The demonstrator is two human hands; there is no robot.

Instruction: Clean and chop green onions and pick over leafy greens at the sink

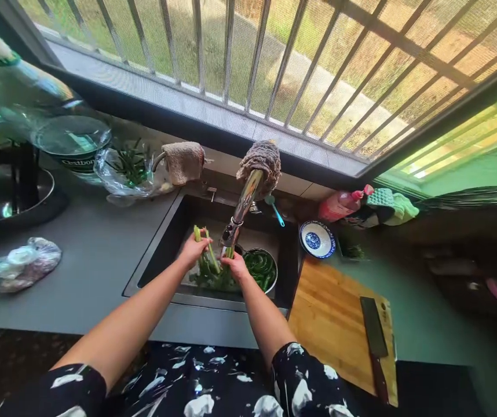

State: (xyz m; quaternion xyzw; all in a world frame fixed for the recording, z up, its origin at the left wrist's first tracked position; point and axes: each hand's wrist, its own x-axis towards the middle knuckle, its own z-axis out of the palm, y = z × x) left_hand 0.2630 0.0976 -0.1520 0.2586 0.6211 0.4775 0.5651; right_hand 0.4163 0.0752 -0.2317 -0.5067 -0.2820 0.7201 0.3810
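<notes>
Both of your hands are down in the sink [161,243], under the spout of the tap [242,211]: your left hand [194,249] is closed around a bunch of green stalks [209,260], their pale cut ends poking up at twelve o'clock from your fist, and your right hand [235,265] is curled around the same bunch just beside it, directly below the tap's nozzle. Whether water is running you cannot tell from this view. Judging by how things lie, the washing looks to be in its middle: the stalks are in hand over the basin, with more leafy greens lying beneath them, while a metal bowl [260,270] at three o'clock from your right hand already holds dark green pieces. What seems left is the cutting, since the wooden cutting board [335,318] on the bench [96,260] at four o'clock of the sink is bare of vegetables, and the cleaver [374,333] rests on it untouched. A small blue-patterned dish [317,238] sits at the sink's upper right corner, and at ten o'clock a clear bag with more greens [129,168] lies on the bench, apparently not yet rinsed.
</notes>
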